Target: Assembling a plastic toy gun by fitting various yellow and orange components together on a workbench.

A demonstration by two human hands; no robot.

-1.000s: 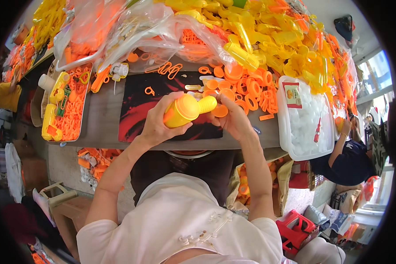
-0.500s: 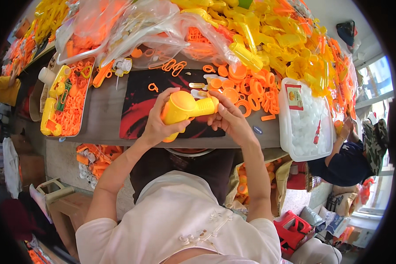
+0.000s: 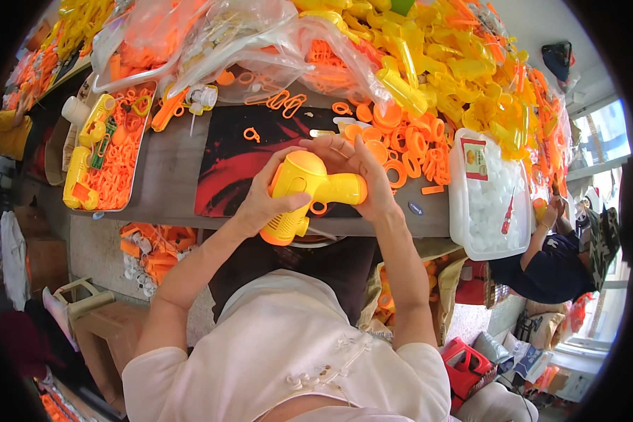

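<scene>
A yellow toy hair dryer (image 3: 315, 188) with orange end pieces is held over the near edge of the table. My left hand (image 3: 266, 199) is closed round its barrel, thumb lying across the near side. The stubby handle points right, and its orange-tipped end rests by the palm of my right hand (image 3: 370, 176). That hand's fingers are stretched out behind the handle, with nothing gripped. A small orange ring shows under the handle. Beneath lies a black and red mat (image 3: 225, 165), bearing a small orange clip part (image 3: 251, 134).
Orange rings and caps (image 3: 408, 144) lie right of the mat, beside a white tub (image 3: 464, 225) of translucent pieces with a red screwdriver. A tray (image 3: 125, 204) of orange parts stands left. Yellow shells (image 3: 457, 77) and plastic bags pile up behind. A co-worker (image 3: 548, 264) sits right.
The toy hair dryer has come slightly nearer and turned, its barrel showing more. My right hand has let go of the handle end and spread its fingers behind it.
</scene>
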